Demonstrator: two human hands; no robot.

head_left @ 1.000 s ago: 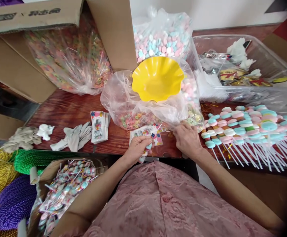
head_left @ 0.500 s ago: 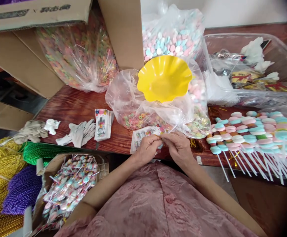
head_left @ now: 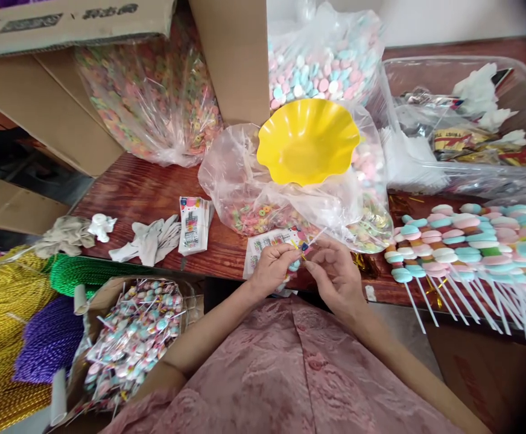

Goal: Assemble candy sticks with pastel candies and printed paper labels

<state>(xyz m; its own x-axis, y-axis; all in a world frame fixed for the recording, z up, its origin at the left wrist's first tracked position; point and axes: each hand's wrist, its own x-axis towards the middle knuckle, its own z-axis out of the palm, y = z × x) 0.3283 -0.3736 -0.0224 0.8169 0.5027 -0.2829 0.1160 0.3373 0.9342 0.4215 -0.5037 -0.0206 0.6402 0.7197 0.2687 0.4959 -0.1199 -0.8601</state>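
Between the thumb and fingers of my left hand [head_left: 272, 265] is a wrapped candy skewer [head_left: 294, 266], with pale blue candy showing. Its white stick [head_left: 316, 237] points up and to the right. My right hand [head_left: 339, 278] is at the wrapper's neck, its curled fingers and thumb at a thin gold twist tie [head_left: 304, 255]; the exact grip is partly hidden. Beneath my hands lies a stack of printed plastic bags [head_left: 256, 250]. Gold twist ties [head_left: 366, 264] lie on the table just right of my right hand.
A yellow wavy bowl [head_left: 306, 144] sits on bags of ring candies and marshmallows. Unwrapped marshmallow skewers [head_left: 466, 241] lie at right, below a clear bin [head_left: 471, 167]. Gloves [head_left: 149, 240] and another stack of bags [head_left: 193, 232] are left. A carton of wrapped skewers [head_left: 139, 340] stands lower left.
My hands have drawn apart a little, the right one moving right with its fingers loosened. The white stick and the wrapper's neck now show between them. The view has shifted slightly.
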